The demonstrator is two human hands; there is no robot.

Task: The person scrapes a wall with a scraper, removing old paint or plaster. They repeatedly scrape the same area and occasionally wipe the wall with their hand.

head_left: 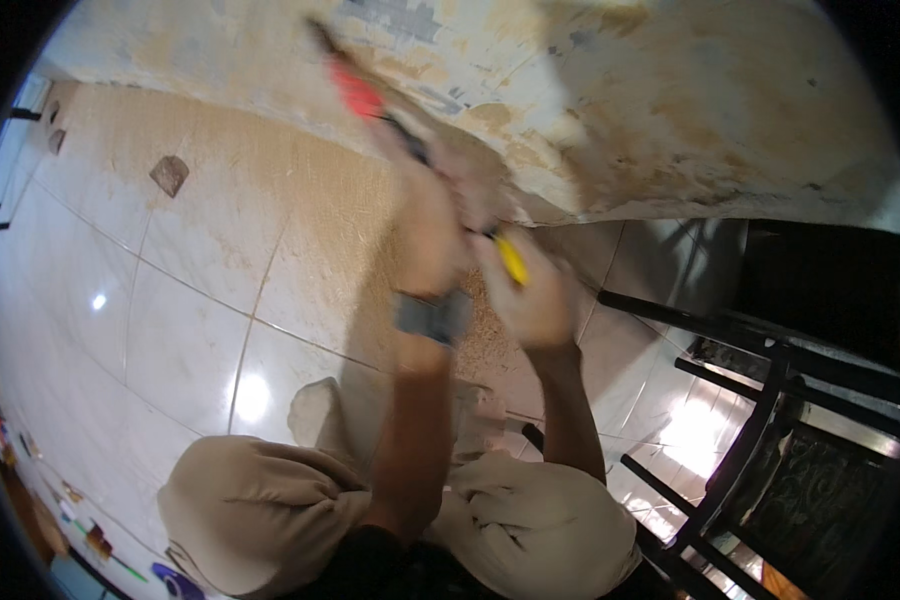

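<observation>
My left hand (429, 229), with a grey band (433, 315) on its wrist, is closed around a long tool with a red and black handle (356, 88). The tool slants up and left in front of the wall, and its dark tip is too blurred to name. Close beside it, my right hand (536, 296) grips a yellow and black handle (511, 259). Whether the two handles belong to one tool cannot be told through the blur. The wall (487, 112) before me is patchy, with worn paint and bare tan plaster.
Tan dust (307, 180) covers the pale floor tiles (187, 300) along the wall. Brown crumbs (487, 337) lie below my hands. A black metal-framed chair (776, 375) stands on the right. Small assorted items (94, 536) sit at the lower left. My knees (247, 510) are bent below.
</observation>
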